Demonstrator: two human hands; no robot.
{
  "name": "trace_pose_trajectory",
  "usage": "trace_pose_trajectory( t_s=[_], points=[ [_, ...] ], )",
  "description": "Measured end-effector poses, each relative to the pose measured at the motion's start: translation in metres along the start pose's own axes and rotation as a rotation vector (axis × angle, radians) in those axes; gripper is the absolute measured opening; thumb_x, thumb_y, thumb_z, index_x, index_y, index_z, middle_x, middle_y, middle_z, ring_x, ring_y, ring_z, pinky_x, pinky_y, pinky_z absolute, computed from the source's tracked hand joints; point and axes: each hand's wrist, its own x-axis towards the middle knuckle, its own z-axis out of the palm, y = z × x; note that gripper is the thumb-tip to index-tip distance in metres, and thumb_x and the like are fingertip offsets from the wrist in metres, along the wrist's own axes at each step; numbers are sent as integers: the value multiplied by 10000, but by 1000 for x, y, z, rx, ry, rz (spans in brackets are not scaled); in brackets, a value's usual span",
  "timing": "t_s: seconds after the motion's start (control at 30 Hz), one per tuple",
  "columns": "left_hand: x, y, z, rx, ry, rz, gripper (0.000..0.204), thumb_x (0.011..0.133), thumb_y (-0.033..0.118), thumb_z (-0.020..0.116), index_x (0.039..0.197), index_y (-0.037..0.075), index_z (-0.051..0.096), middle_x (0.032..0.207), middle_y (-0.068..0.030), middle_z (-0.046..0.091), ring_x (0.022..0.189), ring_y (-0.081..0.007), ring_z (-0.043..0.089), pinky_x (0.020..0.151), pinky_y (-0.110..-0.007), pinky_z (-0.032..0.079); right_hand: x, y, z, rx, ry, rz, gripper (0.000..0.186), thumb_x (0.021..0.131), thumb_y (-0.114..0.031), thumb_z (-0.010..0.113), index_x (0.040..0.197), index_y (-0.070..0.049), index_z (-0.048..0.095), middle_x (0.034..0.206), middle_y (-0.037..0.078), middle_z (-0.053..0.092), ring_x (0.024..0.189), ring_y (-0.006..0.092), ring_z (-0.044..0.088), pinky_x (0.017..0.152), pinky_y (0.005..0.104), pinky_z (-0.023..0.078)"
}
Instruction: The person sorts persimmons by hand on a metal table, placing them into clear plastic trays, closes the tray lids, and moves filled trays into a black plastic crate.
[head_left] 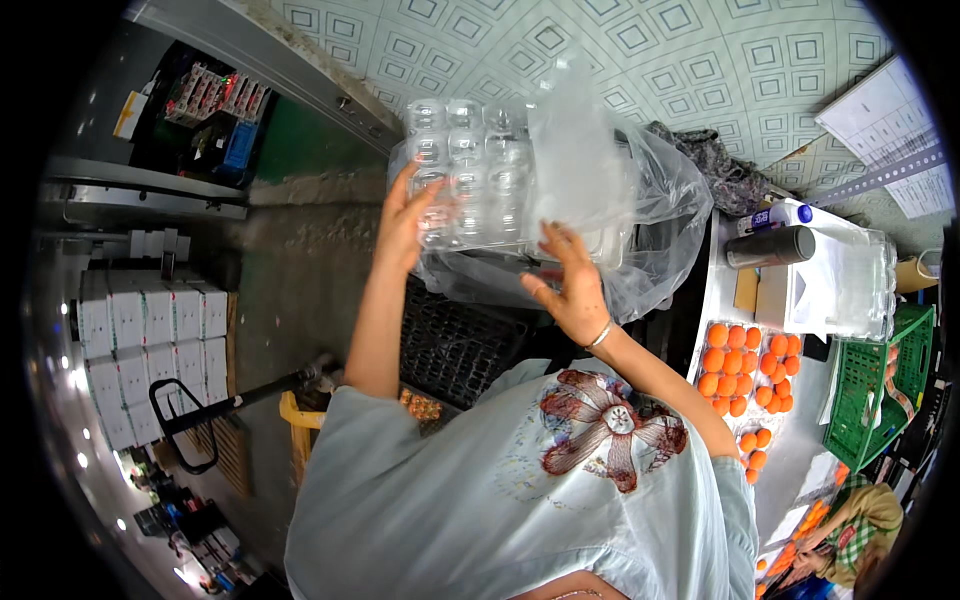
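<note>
A clear plastic tray with rows of round cups (465, 175) is tilted up in front of me. My left hand (405, 225) grips its left edge, with the fingers spread over the cups. Beside the tray's right side, my right hand (575, 290) has its fingers apart and holds nothing that I can see; a bracelet circles that wrist. A whitish translucent plastic sheet (575, 150) hangs just above it, slightly blurred. Behind and to the right lies a large crumpled clear plastic bag (665, 220), with more clear trays (607, 245) partly inside it.
A bench at right bears clear trays of orange round items (735, 360), a dark cylindrical flask (770, 247), a white bottle (775, 217) and a green crate (875, 385). Another person (850, 535) works farther along. Stacked white boxes (150, 350) and a pallet jack handle (190, 430) stand left.
</note>
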Motion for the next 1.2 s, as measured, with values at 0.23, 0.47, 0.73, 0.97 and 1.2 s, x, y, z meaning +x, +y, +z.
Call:
trace_pose_trajectory(
  t_s=[0.23,0.47,0.73,0.97,1.2],
  points=[
    [85,-96,-127,671,-97,-130,578,903,145,647,1400,0,391,1146,-185,632,918,-274,670,778,-363,542,-16,24,-1,129,-393,283,663,867,-103,670,1431,17,344,1009,177,694,910,224,684,780,318,553],
    [53,-67,8,1348,28,579,714,860,298,664,1442,33,347,1403,-233,423,1319,-405,358,1075,-509,303,-18,20,-38,36,-169,236,553,820,-123,673,1309,17,455,851,196,700,817,359,685,765,396,535],
    [54,-132,68,1499,-394,479,822,839,616,576,1512,242,285,1585,-131,157,1456,-398,76,1104,-675,-2,-19,59,-28,277,-150,588,604,854,-99,674,1378,15,396,931,137,701,789,195,679,692,304,538],
    [60,-165,71,1585,-422,544,856,795,599,639,1507,270,295,1571,-178,162,1432,-460,116,1024,-763,46,-54,65,-34,357,68,535,565,799,-149,704,1283,34,476,862,141,698,779,238,678,743,335,532],
    [77,-171,54,1648,-417,597,859,839,561,611,1522,191,244,1592,-112,151,1457,-396,97,1055,-734,64,-125,45,-63,415,124,408,436,800,-148,702,1176,28,572,862,118,710,768,196,675,703,313,533]
  ],
)
